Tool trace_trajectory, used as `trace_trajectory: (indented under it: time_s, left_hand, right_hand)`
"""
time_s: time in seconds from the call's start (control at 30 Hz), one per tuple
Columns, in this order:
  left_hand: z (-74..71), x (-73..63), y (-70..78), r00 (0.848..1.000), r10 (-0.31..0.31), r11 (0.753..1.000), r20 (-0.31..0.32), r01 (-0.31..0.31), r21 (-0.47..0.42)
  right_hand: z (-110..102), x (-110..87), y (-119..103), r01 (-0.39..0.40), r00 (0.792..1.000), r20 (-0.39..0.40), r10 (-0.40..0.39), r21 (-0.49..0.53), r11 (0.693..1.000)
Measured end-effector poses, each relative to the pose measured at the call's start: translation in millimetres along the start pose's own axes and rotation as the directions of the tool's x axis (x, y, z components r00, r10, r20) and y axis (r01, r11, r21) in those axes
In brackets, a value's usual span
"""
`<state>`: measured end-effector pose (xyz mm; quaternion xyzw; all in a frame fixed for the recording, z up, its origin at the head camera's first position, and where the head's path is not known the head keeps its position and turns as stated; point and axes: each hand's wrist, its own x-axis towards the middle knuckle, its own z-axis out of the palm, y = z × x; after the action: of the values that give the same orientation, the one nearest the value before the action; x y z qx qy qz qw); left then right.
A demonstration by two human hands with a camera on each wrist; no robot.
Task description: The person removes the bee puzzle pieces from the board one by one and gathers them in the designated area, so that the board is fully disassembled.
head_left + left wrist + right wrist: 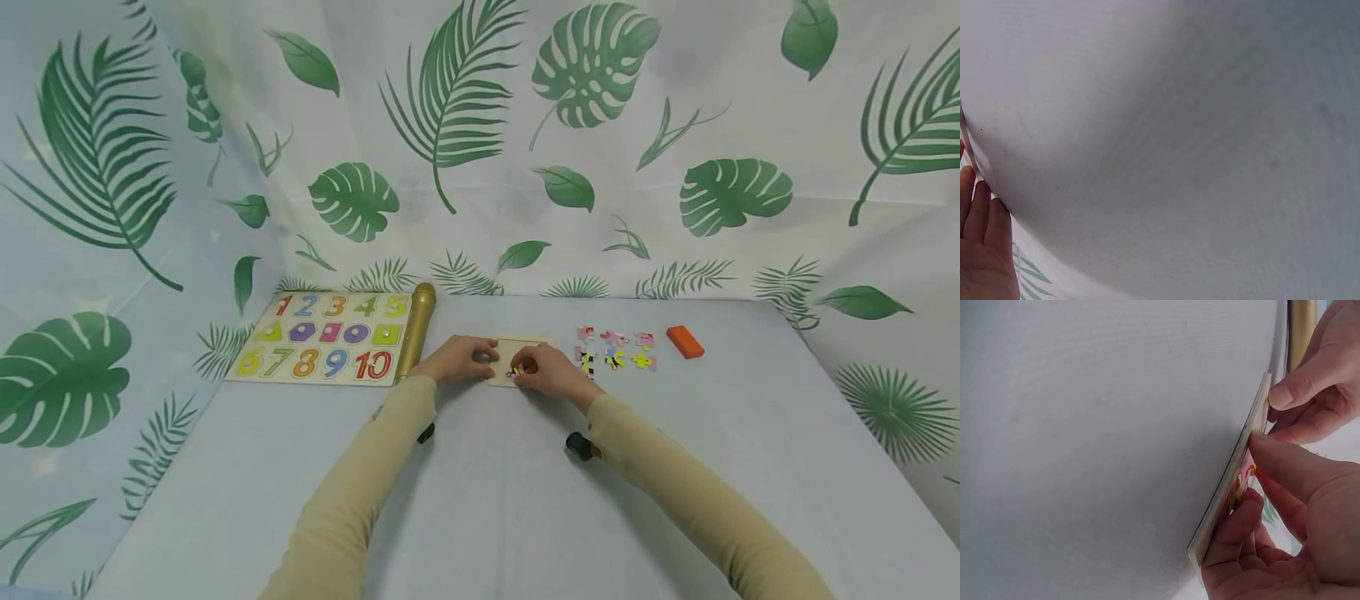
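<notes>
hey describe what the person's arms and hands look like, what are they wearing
Both arms wear long, close-fitting sleeves of pale beige-yellow cloth, reaching to the wrists. The left hand and right hand are bare: no gloves, and no rings show. A small black device sits under the right wrist, and another black device under the left wrist. Fingernails are short and unpainted.

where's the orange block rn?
Head view: the orange block lies on the table, far right, just right of the loose puzzle pieces, untouched by either hand.
</notes>
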<state>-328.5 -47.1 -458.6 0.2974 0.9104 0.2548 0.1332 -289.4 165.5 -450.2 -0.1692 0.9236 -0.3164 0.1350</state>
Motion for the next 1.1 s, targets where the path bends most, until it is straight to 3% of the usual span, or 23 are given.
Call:
trace_trajectory:
  time_s: [0.37,0.7,1.1]
  left_hand:
    - [0.2,-0.7,1.1,1.000,-0.004,1.000,-0.007,0.004,0.001]
    - [-0.4,-1.1,1.2,1.000,0.002,1.000,0.000,-0.002,0.007]
    - [-0.5,0.2,1.0,1.000,-0.011,1.000,0.008,0.011,0.021]
  right_hand:
    - [2.7,0.2,0.6,-0.034,0.999,-0.012,0.035,0.036,0.999]
    - [2.9,0.2,1.9,-0.005,1.000,0.006,0.004,0.010,1.000]
    - [2.9,0.6,5.9,-0.027,1.000,0.018,0.026,0.064,0.998]
